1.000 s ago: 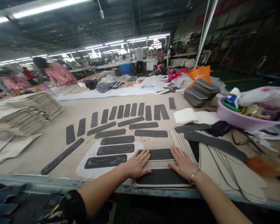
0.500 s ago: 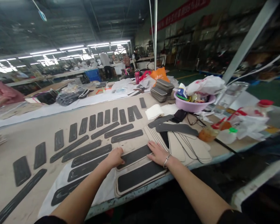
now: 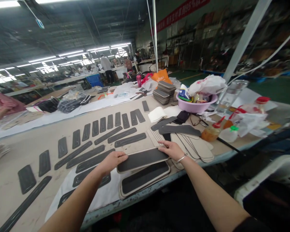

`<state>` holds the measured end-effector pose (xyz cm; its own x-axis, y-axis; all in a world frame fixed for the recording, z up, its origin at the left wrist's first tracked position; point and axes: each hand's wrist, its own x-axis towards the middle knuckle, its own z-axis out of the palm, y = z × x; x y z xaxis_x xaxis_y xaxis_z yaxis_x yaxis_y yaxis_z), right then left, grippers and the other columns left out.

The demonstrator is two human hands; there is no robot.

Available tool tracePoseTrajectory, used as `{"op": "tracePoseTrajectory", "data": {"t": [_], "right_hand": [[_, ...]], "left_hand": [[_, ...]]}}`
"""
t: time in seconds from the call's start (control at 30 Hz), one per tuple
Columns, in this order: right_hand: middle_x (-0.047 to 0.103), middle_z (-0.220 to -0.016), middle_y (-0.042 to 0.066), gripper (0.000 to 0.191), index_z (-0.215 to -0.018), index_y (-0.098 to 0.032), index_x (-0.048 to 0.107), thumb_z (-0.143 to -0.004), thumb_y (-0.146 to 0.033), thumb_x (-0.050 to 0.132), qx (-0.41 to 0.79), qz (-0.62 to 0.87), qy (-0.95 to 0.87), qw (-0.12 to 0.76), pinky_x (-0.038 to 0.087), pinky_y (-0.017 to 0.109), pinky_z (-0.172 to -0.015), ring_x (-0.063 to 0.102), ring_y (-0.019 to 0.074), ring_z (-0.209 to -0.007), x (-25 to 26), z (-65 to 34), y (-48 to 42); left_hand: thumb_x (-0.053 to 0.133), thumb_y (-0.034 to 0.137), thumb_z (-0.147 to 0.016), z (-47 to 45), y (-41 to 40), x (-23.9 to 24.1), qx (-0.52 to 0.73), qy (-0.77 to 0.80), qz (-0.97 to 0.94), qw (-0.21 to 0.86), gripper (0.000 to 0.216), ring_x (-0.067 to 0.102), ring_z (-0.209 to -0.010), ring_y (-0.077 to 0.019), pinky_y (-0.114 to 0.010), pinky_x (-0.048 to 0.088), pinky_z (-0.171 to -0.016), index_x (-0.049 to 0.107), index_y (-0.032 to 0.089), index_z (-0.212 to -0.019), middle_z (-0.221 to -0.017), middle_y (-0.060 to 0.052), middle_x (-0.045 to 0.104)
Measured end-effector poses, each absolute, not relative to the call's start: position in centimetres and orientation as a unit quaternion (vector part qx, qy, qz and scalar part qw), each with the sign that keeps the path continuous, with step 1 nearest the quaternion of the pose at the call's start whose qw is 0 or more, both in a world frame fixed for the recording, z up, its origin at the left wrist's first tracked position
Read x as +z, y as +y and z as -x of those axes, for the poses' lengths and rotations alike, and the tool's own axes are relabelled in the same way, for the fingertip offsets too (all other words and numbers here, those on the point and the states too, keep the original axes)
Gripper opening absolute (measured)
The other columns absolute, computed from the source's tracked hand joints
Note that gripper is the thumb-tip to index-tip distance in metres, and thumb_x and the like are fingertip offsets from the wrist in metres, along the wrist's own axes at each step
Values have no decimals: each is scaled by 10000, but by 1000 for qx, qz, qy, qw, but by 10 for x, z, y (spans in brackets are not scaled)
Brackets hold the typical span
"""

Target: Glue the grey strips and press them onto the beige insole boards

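Note:
A long dark grey panel with a pale border and rounded corners [image 3: 142,159] is held level between my two hands, just above the table's near edge. My left hand [image 3: 114,161] pinches its left end, thumb and fingers together. At the opposite end, my right hand [image 3: 172,150] grips the corner with thumb on top. Below and nearer to me lies a stack of similar bordered panels [image 3: 145,180]. Left of my hands, glossy dark strips [image 3: 94,159] lie in rows, some on a white cloth [image 3: 103,196].
Fanned beige pieces [image 3: 195,148] lie right of my hands. Behind them stand a purple basin [image 3: 195,107] full of items, a bottle of amber liquid [image 3: 210,132] and a pile of small dark pieces [image 3: 163,93]. A person in pink [image 3: 4,103] is at the far left.
Both hands have closed on the ends of the bordered panel and raised it off the table. Before, they rested on it. The view has shifted slightly.

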<state>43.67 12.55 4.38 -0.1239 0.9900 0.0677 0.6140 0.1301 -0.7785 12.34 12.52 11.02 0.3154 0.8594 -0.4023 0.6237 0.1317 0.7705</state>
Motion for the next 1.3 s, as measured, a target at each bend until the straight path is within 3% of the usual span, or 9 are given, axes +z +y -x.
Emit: {"op": "tracePoseTrajectory", "data": {"t": [0.1,0.23,0.33,0.4,0.53,0.67,0.83,1.0,1.3], "right_hand": [[678,-826,8,336,-1017,-202,680,-762,-399,586,316,593,-701,238,452,242,-705,609,167,-764,41,-442,115],[671,-781,6,282,-929,-228,705,-703,-389,651,298,607,-713,187,448,244,-684,606,177,-760,34,-435,106],[661,-887,38,335,-978,-225,687,-699,-409,658,257,620,-722,169,438,279,-770,591,207,-862,41,-430,100],[624,-1017,68,398,-1072,-213,643,-729,-415,631,218,630,-726,169,407,296,-852,551,222,-975,49,-435,95],[529,-1162,104,652,-1288,-204,466,-704,-421,658,134,666,-723,128,348,327,-933,467,252,-1086,57,-462,82],[448,-1245,127,965,-1361,-179,361,-521,-409,778,138,696,-704,30,349,366,-917,439,302,-1087,45,-492,73],[533,-1083,89,708,-1320,-180,409,-689,-359,676,132,690,-712,4,372,321,-861,492,244,-1015,35,-504,77],[530,-1048,96,333,-1075,-170,583,-802,-361,588,67,666,-743,-22,402,307,-798,531,225,-942,33,-494,80],[573,-882,126,233,-979,-104,575,-895,-296,472,-72,542,-829,-117,445,323,-703,579,240,-806,30,-492,77]], "left_hand": [[430,518,-782,-127,105,96,57,582,-668,460,419,541,-658,-166,-253,395,-595,615,147,-724,-673,-15,602],[388,427,-829,-131,84,76,-55,583,-762,276,379,572,-713,-183,-272,407,-652,623,175,-673,-695,-30,612],[424,413,-833,-134,70,68,-51,588,-797,126,342,582,-914,-236,-336,422,-814,649,180,-941,-980,-95,629],[442,441,-829,-137,59,63,-17,577,-813,70,470,486,-1132,-280,-394,362,-956,532,168,-1201,-1241,-144,518],[577,558,-709,-147,42,50,-50,510,-851,118,869,198,-1341,-340,-525,184,-1069,215,210,-1418,-1480,-134,210],[637,486,-675,-155,39,38,-81,499,-848,161,925,211,-1339,-328,-474,206,-1081,195,174,-1425,-1477,-136,218],[654,464,-677,-154,44,40,-46,483,-858,171,842,342,-1266,-304,-392,296,-1049,311,167,-1387,-1407,-129,368],[646,483,-697,-148,40,40,-14,477,-863,167,822,363,-1250,-306,-413,333,-1020,305,196,-1388,-1402,-122,378],[516,395,-833,-130,20,31,82,479,-865,126,613,225,-1338,-307,-553,234,-1062,294,249,-1386,-1461,-107,273]]}}
